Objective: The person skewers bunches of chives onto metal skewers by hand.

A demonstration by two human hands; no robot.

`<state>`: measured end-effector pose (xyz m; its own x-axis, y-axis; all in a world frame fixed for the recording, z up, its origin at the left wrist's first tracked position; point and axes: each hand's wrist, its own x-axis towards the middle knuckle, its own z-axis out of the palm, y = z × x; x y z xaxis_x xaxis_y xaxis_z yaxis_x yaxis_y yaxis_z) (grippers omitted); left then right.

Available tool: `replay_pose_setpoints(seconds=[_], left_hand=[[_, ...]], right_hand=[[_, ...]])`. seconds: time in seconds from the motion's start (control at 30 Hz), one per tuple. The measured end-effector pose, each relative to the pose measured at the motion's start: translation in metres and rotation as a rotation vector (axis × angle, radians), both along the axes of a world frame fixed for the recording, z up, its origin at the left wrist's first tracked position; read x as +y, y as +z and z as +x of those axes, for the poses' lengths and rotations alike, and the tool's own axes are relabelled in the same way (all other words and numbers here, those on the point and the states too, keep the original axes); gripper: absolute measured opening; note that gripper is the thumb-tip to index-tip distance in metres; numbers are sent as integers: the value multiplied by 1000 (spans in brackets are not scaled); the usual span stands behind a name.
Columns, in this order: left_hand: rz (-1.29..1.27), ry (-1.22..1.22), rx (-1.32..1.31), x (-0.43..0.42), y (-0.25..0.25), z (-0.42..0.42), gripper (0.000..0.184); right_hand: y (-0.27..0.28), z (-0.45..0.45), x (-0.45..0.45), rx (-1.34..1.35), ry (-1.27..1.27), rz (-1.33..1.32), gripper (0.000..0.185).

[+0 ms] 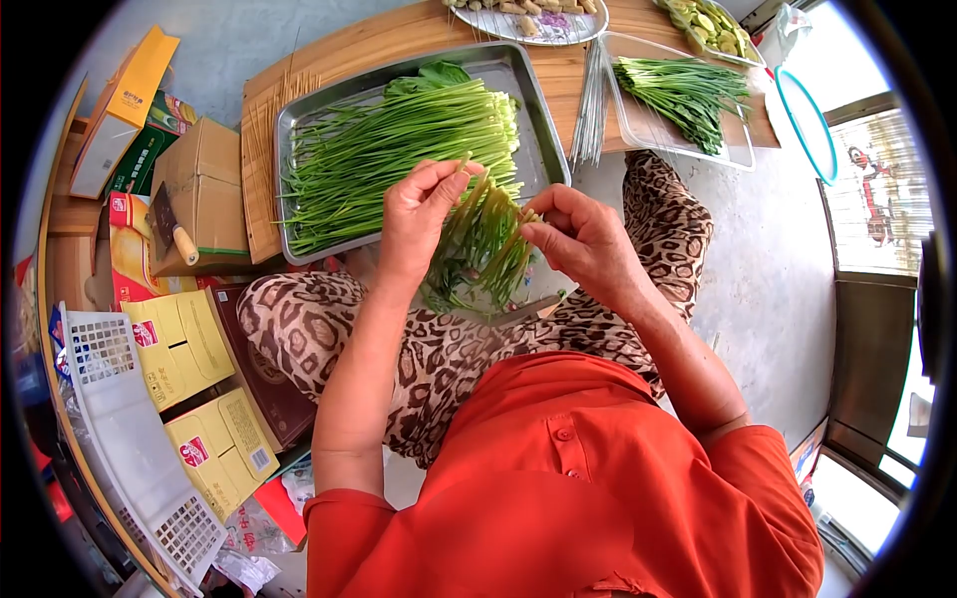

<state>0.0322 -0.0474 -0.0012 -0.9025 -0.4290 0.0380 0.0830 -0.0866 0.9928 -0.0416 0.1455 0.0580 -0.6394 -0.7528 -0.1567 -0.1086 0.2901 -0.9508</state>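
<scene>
L hand [427,214] & R hand [583,244] both pinched the limp greens [477,241] by the upper ends above the lap, prob. so the leaves hung free; tray [543,159] sat close on tabletop [261,204], approx. arm's reach.

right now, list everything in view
Table: 1, brown, ahead
Metal tray: 1, grey, on table
Stems: many, green, in metal tray
Clear tray: 1, colourless, right
Greens: 1 pile, green, in clear tray
Skewers: many, silver, between trays
Plate: 1, white, far side
Box: 1, brown, left
Basket: 1, white, lower left
Cartons: 2, yellow, beside basket
Knife: 1, brown-handled, left
Held stems: several, green, between hands
Left hand: 1, bare, centre
Right hand: 1, bare, centre
</scene>
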Motion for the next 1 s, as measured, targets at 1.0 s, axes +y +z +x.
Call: replay_pose_setpoints(seconds=[1.0], left_hand=[[107, -395, 18, -15, -7, 0, 23]], right_hand=[[11, -10, 3, -276, 82, -66, 20]])
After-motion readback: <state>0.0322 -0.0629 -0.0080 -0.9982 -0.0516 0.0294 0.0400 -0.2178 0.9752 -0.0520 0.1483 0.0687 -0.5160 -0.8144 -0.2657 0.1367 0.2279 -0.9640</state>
